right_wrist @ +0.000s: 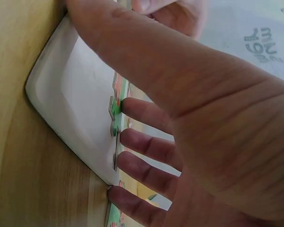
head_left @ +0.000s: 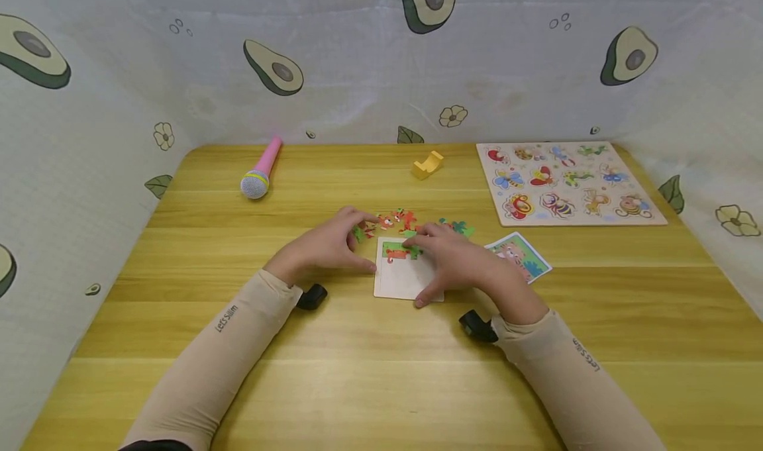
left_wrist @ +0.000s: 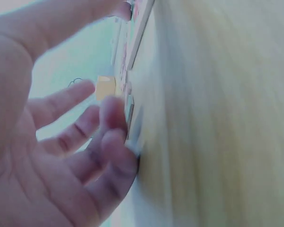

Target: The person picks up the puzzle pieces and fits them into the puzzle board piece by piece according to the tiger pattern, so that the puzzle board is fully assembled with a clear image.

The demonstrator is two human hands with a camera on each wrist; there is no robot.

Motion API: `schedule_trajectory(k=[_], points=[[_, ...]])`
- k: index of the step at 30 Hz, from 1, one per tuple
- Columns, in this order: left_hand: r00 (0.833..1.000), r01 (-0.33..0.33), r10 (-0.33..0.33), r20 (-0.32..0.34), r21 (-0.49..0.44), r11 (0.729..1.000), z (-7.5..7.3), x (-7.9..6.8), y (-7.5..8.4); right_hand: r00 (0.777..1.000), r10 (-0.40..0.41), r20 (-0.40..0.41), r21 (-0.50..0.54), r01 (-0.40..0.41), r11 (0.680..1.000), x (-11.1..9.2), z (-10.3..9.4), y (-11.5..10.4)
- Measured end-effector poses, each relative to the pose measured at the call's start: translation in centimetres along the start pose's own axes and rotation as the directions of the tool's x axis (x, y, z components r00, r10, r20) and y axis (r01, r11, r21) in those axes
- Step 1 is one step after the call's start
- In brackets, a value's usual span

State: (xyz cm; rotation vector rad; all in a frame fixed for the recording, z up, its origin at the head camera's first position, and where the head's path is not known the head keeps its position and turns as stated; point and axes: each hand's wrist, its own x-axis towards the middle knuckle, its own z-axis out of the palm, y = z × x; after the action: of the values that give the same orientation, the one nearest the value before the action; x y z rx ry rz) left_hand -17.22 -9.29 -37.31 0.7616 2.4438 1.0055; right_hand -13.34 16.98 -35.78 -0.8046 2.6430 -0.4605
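Observation:
A small white puzzle board lies on the table with a few joined jigsaw pieces, green and orange, along its top left. Over the board's right side spreads my right hand. Its fingertips touch the green pieces and board edge in the right wrist view, while the thumb reaches the near edge. My left hand is just left of the board, fingers loosely bent and thumb near the board's edge. Loose jigsaw pieces lie behind the board, some partly hidden by the hands.
A picture card lies right of my right hand. Farther back are a pink toy microphone, a yellow curved block and a large insect puzzle board. A patterned cloth borders the wooden table.

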Motion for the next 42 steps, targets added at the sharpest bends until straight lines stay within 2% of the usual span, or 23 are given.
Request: schedule_trajectory(k=[5, 7, 11, 23, 26, 33, 36, 39, 42], points=[[0.995, 0.042, -0.034, -0.097, 0.084, 0.996, -0.1, 0.2, -0.3, 1.000, 0.012, 0.012, -0.005, -0.012, 1.000, 0.0, 0.1, 0.0], [0.992, 0.055, -0.042, -0.116, 0.105, 0.993, -0.2, 0.3, -0.4, 1.000, 0.016, 0.012, -0.006, -0.016, 1.000, 0.1, 0.1, 0.1], [0.993, 0.050, -0.036, -0.113, 0.130, 0.990, -0.3, 0.4, -0.7, 1.000, 0.024, 0.011, -0.004, -0.024, 1.000, 0.1, 0.2, 0.0], [0.999, 0.021, -0.015, -0.033, 0.205, 0.979, 0.4, 0.8, -1.1, 1.000, 0.027, 0.006, -0.006, -0.027, 1.000, 0.1, 0.2, 0.0], [0.999, 0.028, -0.018, -0.050, 0.204, 0.979, 0.6, 0.9, -1.1, 1.000, 0.027, 0.005, -0.002, -0.027, 1.000, 0.1, 0.2, 0.0], [0.984, 0.075, -0.048, -0.171, 0.155, 0.985, 0.6, 1.0, -1.0, 1.000, 0.027, 0.002, 0.009, -0.027, 1.000, 0.1, 0.3, 0.1], [0.986, 0.074, -0.041, -0.163, 0.205, 0.976, 0.7, 1.1, -1.0, 1.000, 0.030, 0.004, 0.010, -0.030, 1.000, 0.1, 0.2, 0.1], [0.989, 0.075, -0.033, -0.147, 0.287, 0.955, 0.9, 1.1, -0.9, 0.999, 0.034, 0.005, 0.009, -0.034, 0.999, 0.1, 0.2, 0.0], [0.987, 0.089, -0.042, -0.152, 0.320, 0.943, 1.2, 1.2, -0.8, 0.999, 0.036, 0.006, 0.011, -0.036, 0.999, 0.1, 0.2, 0.0]])
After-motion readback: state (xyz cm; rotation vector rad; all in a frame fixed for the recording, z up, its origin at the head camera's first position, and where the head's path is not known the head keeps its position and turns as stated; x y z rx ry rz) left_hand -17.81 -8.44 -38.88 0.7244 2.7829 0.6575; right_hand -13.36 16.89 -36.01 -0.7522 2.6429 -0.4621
